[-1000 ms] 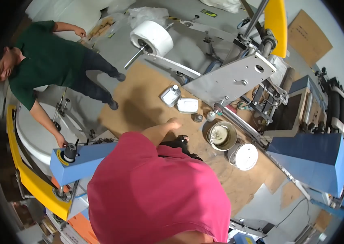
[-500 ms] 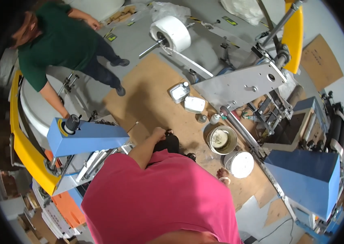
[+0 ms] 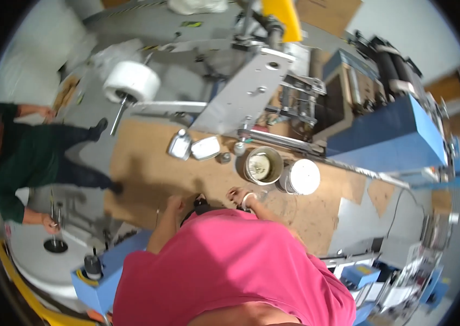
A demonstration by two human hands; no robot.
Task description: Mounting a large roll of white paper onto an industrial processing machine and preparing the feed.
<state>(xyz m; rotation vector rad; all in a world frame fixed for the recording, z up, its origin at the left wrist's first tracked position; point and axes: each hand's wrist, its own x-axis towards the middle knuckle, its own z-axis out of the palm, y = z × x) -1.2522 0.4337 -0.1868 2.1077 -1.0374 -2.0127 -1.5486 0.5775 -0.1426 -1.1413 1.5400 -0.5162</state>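
Note:
My left hand (image 3: 175,203) hangs low in front of me, its fingers curled closed with no object showing in them. My right hand (image 3: 237,194), a pale band at its wrist, is empty with the fingers loosely bent and apart. Nearest to it, beyond, stands an open round bucket (image 3: 274,168) with pale residue inside. A white lidded pail (image 3: 303,177) is to the right of that bucket. To the left are a small white bottle (image 3: 239,148), a small dark jar (image 3: 224,158), a white jug (image 3: 206,148) and a metal can (image 3: 180,145). Neither hand touches them.
Brown board (image 3: 137,157) covers the floor. A machine with a grey plate (image 3: 246,92) and a blue housing (image 3: 393,133) runs along the far right side. A white roll (image 3: 131,81) sits on its shaft. At left, a co-worker in a green shirt (image 3: 34,157) handles another machine.
My view has turned right, so the machine, buckets and co-worker have shifted left. My right hand has come forward from beside the white pail; my left hand stays closed.

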